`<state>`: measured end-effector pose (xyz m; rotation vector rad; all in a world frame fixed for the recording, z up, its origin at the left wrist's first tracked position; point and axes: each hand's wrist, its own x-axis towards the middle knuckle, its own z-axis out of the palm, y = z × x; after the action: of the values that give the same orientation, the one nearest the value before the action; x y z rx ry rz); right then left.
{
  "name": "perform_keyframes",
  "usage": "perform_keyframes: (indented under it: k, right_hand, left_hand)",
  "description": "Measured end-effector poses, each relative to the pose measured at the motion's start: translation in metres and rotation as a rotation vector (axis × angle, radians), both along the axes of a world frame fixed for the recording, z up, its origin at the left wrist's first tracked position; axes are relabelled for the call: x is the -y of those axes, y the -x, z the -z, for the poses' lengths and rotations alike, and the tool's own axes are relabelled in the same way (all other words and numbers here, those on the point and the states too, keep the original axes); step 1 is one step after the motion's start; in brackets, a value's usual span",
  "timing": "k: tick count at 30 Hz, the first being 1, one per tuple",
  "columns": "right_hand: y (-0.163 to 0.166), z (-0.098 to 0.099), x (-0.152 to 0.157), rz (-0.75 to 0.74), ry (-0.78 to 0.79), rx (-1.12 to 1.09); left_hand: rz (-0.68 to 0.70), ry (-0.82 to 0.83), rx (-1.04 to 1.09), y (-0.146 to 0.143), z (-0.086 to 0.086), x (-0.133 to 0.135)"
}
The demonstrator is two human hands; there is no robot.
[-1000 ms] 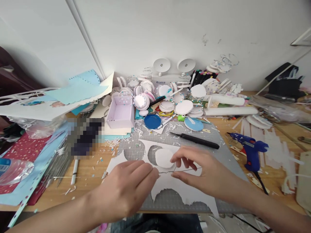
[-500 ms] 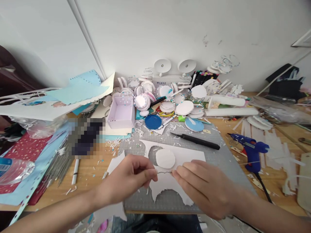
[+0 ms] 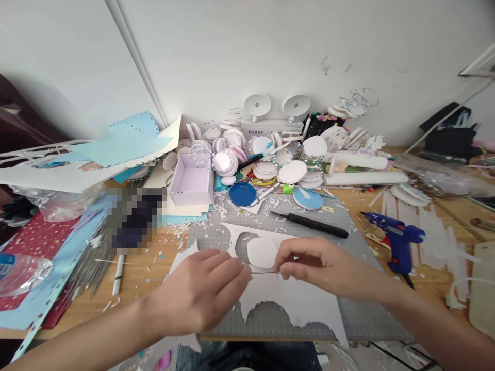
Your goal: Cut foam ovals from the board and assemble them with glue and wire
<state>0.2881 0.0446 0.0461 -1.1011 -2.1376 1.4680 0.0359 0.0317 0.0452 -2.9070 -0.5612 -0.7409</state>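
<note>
A thin, dark, wavy wire point(image 3: 264, 272) stretches across the short gap between my two hands. My left hand point(image 3: 211, 288) is closed at its left end, knuckles up, the fingertips mostly hidden. The right end is pinched between thumb and fingers of my right hand point(image 3: 309, 265). Below the wire lies a white sheet point(image 3: 288, 296) with rounded, ragged cut-outs. A white disc point(image 3: 262, 252) rests just beyond the wire, beside a curved cut-out. Farther back, a black pen-like tool point(image 3: 313, 225) lies on the grey cutting mat point(image 3: 359, 309).
A blue glue gun point(image 3: 400, 237) lies at the right. Behind the mat stand a pale lilac box point(image 3: 192, 180), a blue lid point(image 3: 243, 194) and piled white discs point(image 3: 293, 171). Grey wire stems point(image 3: 91, 257) and a plastic bottle point(image 3: 25, 273) are at the left.
My left hand has rolled over so its knuckles face up. The right hand has turned the other way, showing its thumb and fingertips. The wire is still between them.
</note>
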Motion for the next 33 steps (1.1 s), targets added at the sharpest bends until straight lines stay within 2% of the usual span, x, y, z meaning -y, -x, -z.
perform_keyframes:
  k: [3, 7, 11, 14, 17, 20, 22, 24, 25, 27, 28, 30, 31, 33]
  right_hand:
    - [0.002, 0.004, -0.001, -0.001, 0.075, 0.008]
    - [0.005, 0.006, 0.004, 0.012, -0.02, 0.061]
    - [0.007, 0.007, 0.01, -0.017, -0.279, 0.095]
    - [0.009, 0.011, 0.013, -0.074, -0.565, 0.133]
    - [0.011, 0.016, 0.016, -0.105, -0.957, 0.25]
    - [0.01, 0.018, 0.018, -0.14, -1.295, 0.279]
    - [0.007, 0.016, 0.018, -0.186, -1.393, 0.227]
    - [0.004, 0.012, 0.018, -0.228, -1.43, 0.176]
    - [0.002, 0.011, 0.018, -0.242, -1.439, 0.163]
    - [0.0, 0.009, 0.018, -0.237, -1.435, 0.163]
    - [0.0, 0.009, 0.018, -0.203, -1.421, 0.178]
    - [0.001, 0.01, 0.019, -0.089, -1.359, 0.223]
    - [0.002, 0.011, 0.02, -0.034, -1.305, 0.24]
    - [0.003, 0.012, 0.021, 0.04, -1.161, 0.251]
  left_hand:
    - [0.048, -0.084, -0.026, -0.001, -0.001, -0.001]
    - [0.043, -0.102, -0.032, -0.002, 0.001, 0.0]
    - [-0.009, -0.065, -0.004, -0.003, 0.008, 0.005]
    - [-0.065, 0.095, 0.055, -0.003, 0.013, 0.01]
    - [-0.178, 0.495, 0.156, -0.006, 0.011, 0.012]
    - [-0.346, 1.099, 0.242, -0.009, 0.005, 0.008]
    - [-0.406, 1.565, 0.3, -0.011, 0.002, 0.005]
    - [-0.396, 1.959, 0.358, -0.012, 0.002, 0.001]
    - [-0.373, 2.093, 0.386, -0.012, 0.002, 0.0]
    - [-0.332, 2.231, 0.432, -0.012, 0.003, -0.001]
    - [-0.313, 2.233, 0.449, -0.012, 0.003, -0.001]
    - [-0.3, 2.104, 0.435, -0.012, 0.002, 0.001]
    - [-0.314, 1.975, 0.411, -0.012, 0.001, 0.003]
    - [-0.359, 1.579, 0.354, -0.01, 0.002, 0.01]
